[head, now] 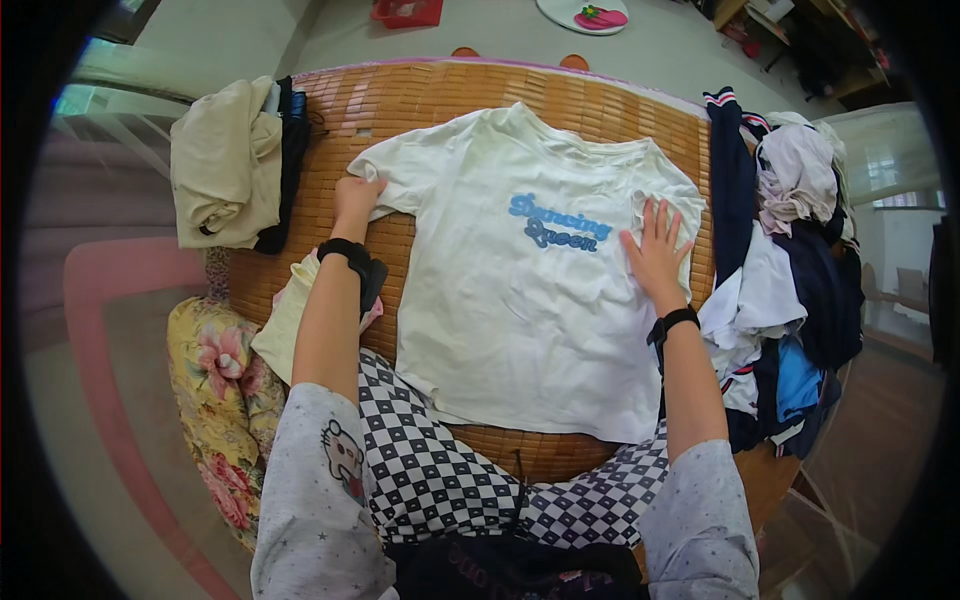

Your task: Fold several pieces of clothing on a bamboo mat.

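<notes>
A white T-shirt (pixel 510 322) with blue lettering on its chest lies front side up on a bamboo mat (pixel 375 97). Its collar points away from me and its hem reaches toward my lap. The left-hand sleeve is spread outward, and my left hand (pixel 358 199) pinches the cuff between thumb and fingers. My right hand (pixel 656 251) rests flat, fingers apart, at the shirt's right side. By those fingertips the other sleeve looks folded in over the body of the shirt, its edge bunched.
At the left, folded beige clothes (pixel 225 172) sit on dark ones. A heap of mixed garments (pixel 795 247) lines the right edge. Pale yellow cloth (pixel 289 322) lies under my left forearm, beside a floral yellow pillow or bundle (pixel 217 360). Mosquito netting hangs at both sides.
</notes>
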Demonstrator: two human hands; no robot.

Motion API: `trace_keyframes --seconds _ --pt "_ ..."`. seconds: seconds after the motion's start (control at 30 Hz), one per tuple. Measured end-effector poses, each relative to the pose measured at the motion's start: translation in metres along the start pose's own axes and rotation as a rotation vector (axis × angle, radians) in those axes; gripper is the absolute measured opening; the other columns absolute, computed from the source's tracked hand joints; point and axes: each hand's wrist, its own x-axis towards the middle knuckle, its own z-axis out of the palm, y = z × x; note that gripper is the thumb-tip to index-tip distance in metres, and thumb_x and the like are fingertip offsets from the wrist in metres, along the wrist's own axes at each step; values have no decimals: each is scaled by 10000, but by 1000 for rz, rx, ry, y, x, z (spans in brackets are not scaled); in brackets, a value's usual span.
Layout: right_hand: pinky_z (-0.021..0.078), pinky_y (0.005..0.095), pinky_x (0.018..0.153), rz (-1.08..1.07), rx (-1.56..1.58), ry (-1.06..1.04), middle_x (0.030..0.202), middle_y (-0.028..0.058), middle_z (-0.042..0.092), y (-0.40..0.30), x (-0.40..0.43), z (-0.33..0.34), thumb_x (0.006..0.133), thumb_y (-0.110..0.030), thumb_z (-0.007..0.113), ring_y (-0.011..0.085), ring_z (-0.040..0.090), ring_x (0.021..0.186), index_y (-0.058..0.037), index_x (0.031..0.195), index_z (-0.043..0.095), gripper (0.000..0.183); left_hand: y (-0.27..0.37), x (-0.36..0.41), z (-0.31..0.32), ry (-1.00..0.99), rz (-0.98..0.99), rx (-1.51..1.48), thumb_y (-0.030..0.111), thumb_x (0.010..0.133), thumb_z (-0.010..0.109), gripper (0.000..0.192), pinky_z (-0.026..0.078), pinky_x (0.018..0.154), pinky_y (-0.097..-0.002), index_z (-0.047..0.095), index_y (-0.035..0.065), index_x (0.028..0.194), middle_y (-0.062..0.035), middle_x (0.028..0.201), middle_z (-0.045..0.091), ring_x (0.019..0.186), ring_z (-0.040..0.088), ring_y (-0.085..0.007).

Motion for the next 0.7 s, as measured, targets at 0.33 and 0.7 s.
trace_keyframes --seconds 0.33,0.7 --pt "1 724 1017 16 -11 -36 1569 45 24 5 4 5 886 -601 412 343 -21 1430 -219 1497 121 777 137 -142 -4 -486 853 -310 229 723 775 466 440 884 -336 572 47 1101 -120 1105 599 1046 564 -254" --pt "64 670 1056 104 8 12 1536 143 132 -11 9 -21 889 -534 478 372 86 1411 -125 1449 264 725 85 -152 5 -198 1095 218 30 684 648 314 329 996 -446 593 94 987 -76 1052 597 1138 491 -288"
